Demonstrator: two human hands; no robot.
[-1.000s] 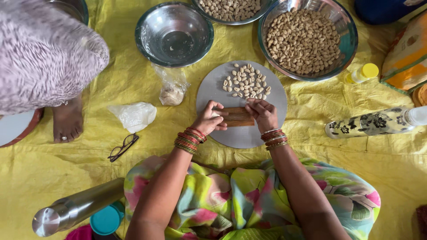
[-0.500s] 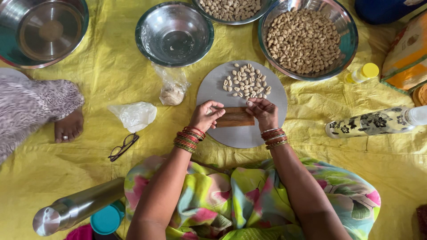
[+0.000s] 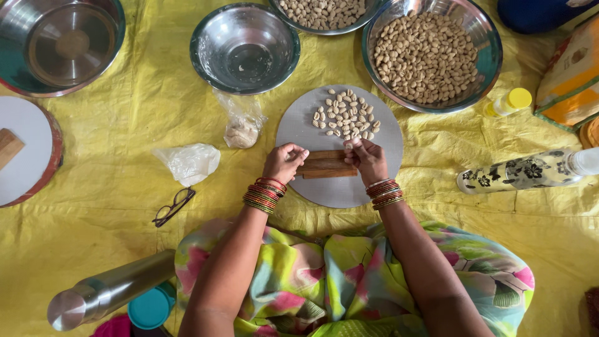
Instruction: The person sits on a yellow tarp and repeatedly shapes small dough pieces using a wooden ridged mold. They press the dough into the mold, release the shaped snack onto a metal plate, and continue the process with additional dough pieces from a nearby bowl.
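Observation:
A ridged wooden comb board lies on a round grey board. My left hand rests at the comb's left end, fingers curled around something small I cannot make out. On the comb's right end my right hand presses down with thumb and fingers. A heap of small ridged dough shells sits on the far part of the grey board. Both wrists wear several red and gold bangles.
A steel bowl of dough shells stands far right, another at the top, an empty steel bowl beside it. A dough lump in plastic, spectacles, a floral bottle, a steel flask lie on the yellow sheet.
The other person at the left, with the patterned cloth and bare foot, has moved out of view, uncovering a large steel bowl and a round white board. My hands stay on the comb.

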